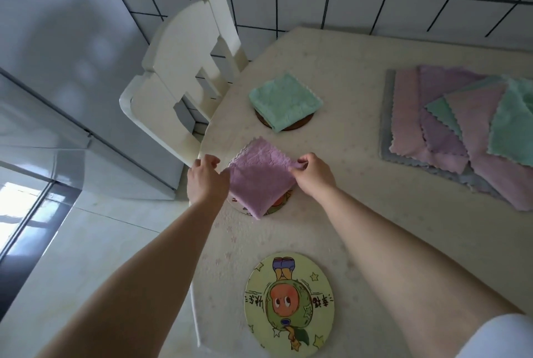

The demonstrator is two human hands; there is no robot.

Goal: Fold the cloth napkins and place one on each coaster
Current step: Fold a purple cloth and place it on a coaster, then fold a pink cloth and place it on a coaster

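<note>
One green napkin [284,102] already sits folded on its coaster [300,124]. Nearer than it, both hands pinch the purple napkin [258,177] over the second coaster [277,204]: left hand [203,180], right hand [313,174]. Nearest, the cartoon coaster [289,300] waits bare; the napkin pile [461,132] remains on the desk [360,213].

A table [360,213] with a pale cream cloth held everything. A round brown coaster [300,124] sat on it under a folded green napkin. A round picture coaster [278,205] was mostly hidden under a folded purple napkin. Another round cartoon coaster [289,301] lay bare near the edge. A grey mat [388,152] lay under a pile of cloths.
</note>
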